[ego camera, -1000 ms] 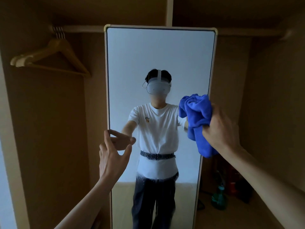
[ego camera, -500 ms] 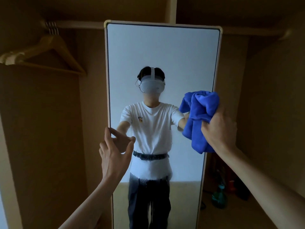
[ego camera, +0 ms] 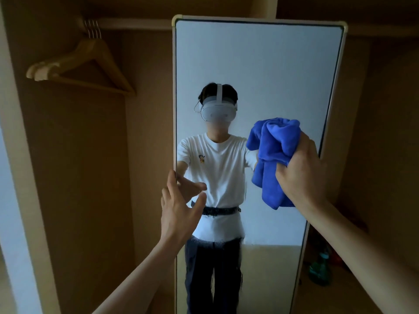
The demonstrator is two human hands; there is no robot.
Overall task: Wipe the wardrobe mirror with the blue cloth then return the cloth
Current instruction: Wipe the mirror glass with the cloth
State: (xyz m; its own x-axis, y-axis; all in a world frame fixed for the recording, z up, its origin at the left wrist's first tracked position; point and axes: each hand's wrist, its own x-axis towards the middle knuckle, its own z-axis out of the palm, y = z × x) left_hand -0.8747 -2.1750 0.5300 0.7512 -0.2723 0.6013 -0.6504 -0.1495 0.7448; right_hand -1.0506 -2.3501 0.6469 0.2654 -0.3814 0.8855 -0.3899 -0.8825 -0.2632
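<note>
Blue cloth (ego camera: 273, 152) shifted inward on mirror (ego camera: 249, 64), right hand (ego camera: 303, 175) clutching it, left hand (ego camera: 179, 211) spread

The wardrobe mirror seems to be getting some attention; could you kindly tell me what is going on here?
A person stands facing the tall mirror inside the wardrobe. Their right hand grips a bunched blue cloth in front of the glass near its right edge, about halfway up. Their left hand is open with fingers spread at the mirror's left edge; whether it touches the frame is unclear. The lower glass looks streaked with drops.
</note>
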